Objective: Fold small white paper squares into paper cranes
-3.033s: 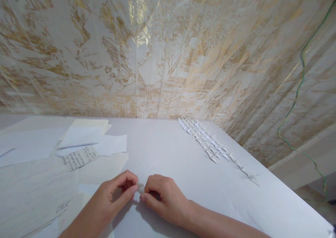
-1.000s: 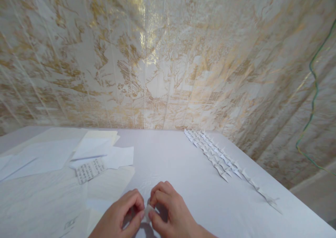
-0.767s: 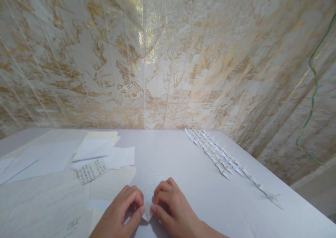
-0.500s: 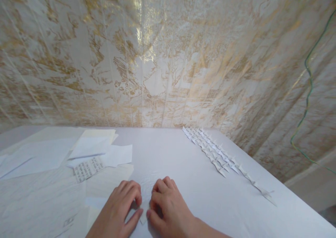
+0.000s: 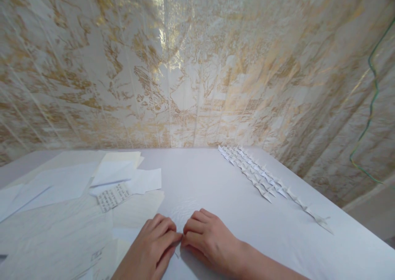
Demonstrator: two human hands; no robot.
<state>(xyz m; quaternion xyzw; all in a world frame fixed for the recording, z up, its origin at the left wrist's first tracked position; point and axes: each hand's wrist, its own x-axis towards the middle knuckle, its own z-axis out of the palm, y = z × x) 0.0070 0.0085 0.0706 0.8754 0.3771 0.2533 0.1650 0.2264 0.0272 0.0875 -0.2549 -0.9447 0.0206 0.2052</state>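
A small piece of white paper lies on the table at the front, mostly hidden by my fingers. My left hand bends over its left side, thumb and fingers pinched together. My right hand closes on its right side with the fingers curled. The fingertips of both hands nearly meet over the paper. How the paper is folded cannot be made out.
Rows of small folded paper shapes run along the table's right side. To the left lie overlapping loose sheets, a white sheet and a scrap with printed or written text. A gold-patterned covering hangs behind the white table.
My fingers have closed in around the paper, and both hands have come closer together. Less of the paper shows. The camera view has shifted slightly.
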